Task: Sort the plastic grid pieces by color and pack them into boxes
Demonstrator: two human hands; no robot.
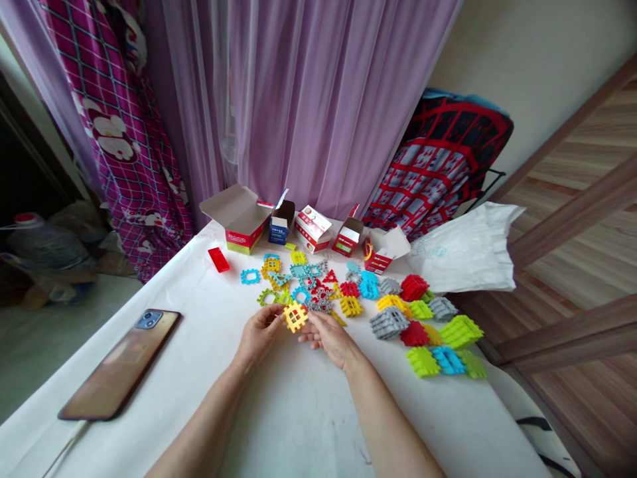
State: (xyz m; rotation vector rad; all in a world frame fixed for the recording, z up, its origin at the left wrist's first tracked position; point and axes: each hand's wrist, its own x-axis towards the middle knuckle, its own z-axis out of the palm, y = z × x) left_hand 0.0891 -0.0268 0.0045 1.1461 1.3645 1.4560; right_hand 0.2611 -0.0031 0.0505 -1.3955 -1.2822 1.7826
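Note:
A yellow square building piece (296, 317) with a window grid and notched edges is held up over the front of the pile. My left hand (261, 332) pinches its left edge between thumb and fingers. At its right edge is my right hand (328, 335), closed on it with thumb and forefinger, the other fingers loosely bent below. Just beyond lies a loose heap of coloured pieces, with a blue ring-shaped piece (301, 295) and a green frame (269, 297) closest. Stacks of like pieces stand to the right, among them a grey stack (389, 323) and a yellow stack (351, 306).
Small open cartons, including a red box (243, 238) and a blue box (281, 222), line the table's back edge. A red tray-like piece (219, 259) lies at left. A phone (122, 365) with a cable rests front left. A white bag (462, 249) sits back right.

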